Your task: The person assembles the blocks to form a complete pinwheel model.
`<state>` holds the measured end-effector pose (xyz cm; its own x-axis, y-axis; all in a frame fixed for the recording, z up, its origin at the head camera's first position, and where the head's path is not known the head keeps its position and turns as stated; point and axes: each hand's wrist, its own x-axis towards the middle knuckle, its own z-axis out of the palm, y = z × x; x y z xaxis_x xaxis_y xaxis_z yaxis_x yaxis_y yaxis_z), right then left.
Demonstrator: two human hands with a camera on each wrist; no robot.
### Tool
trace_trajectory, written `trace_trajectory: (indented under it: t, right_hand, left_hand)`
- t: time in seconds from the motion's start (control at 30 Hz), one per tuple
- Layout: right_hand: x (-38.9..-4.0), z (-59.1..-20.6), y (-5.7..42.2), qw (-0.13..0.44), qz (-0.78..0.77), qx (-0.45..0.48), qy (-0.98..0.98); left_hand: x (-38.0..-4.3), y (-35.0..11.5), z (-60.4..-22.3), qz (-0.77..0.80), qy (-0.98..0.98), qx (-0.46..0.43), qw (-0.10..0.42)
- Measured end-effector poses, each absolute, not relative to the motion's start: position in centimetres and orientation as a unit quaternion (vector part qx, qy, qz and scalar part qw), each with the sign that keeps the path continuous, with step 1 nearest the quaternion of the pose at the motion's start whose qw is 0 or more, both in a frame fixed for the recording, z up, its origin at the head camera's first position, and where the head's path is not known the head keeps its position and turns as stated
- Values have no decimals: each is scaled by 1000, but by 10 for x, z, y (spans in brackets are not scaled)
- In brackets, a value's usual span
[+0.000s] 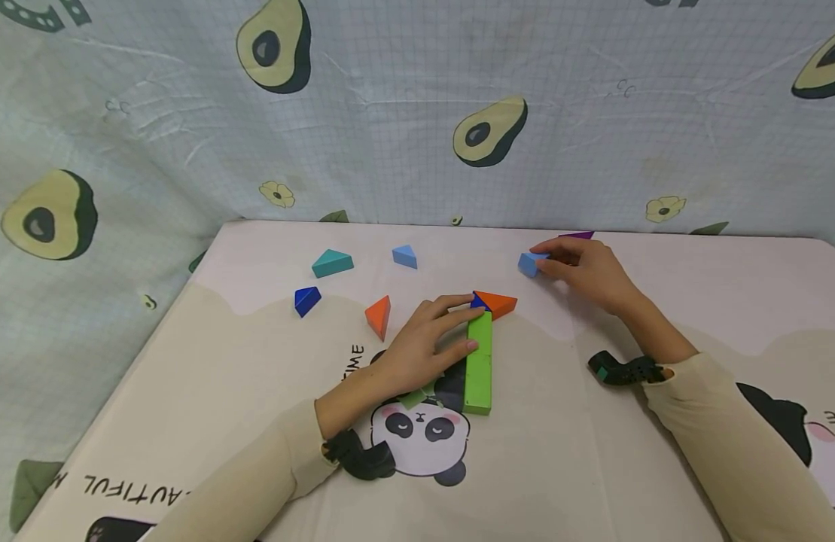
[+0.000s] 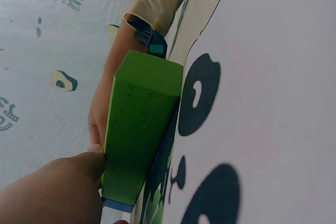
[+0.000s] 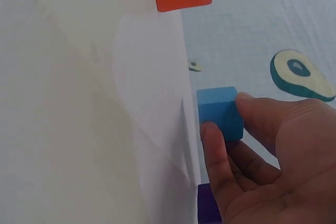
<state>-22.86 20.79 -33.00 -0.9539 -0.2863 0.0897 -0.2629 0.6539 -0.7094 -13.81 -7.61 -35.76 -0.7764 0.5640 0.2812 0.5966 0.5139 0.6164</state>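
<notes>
My right hand (image 1: 586,272) pinches a light blue block (image 3: 220,111) between thumb and fingers near the table's far edge; in the head view the block (image 1: 531,263) shows at the fingertips. Beside it lies a purple block (image 1: 577,235), partly covered by that hand. My left hand (image 1: 427,339) rests at a straight row of green blocks (image 1: 479,369), its thumb against their side and its longer fingers reaching across the far end. A dark blue triangular block (image 1: 480,302) sits there, partly under those fingertips, and an orange triangular block (image 1: 496,302) adjoins it on the right.
Loose on the left half of the table lie a teal triangular block (image 1: 332,262), a light blue one (image 1: 405,257), a dark blue one (image 1: 307,301) and an orange one (image 1: 378,317). Behind the table's far edge hangs an avocado-print cloth (image 1: 390,165).
</notes>
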Motion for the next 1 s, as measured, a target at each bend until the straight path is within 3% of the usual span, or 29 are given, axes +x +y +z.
trace_trajectory:
  t: [1.0]
  right_hand:
    - [-224,-325,178,58,-387,-260,883]
  left_hand:
    - [-139,-76,-357,-359,-874,-328,10]
